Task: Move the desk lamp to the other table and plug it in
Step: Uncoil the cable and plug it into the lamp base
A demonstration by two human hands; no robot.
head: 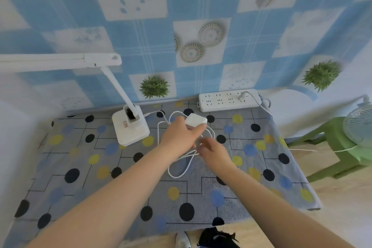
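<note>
bright even daylight, soft blur, warped edges

The white desk lamp stands upright on my tabletop, its cord looped loosely, its white plug adapter near the power strip.

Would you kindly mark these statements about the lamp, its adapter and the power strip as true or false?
1. The left hand holds the white adapter. True.
2. The desk lamp lies on its side. False: it stands upright on its base.
3. The power strip has one plug in it. True.
4. The adapter is plugged into the strip. False: it is in the hand, apart from the strip.
5. The right hand is at the white cable. True.
</note>
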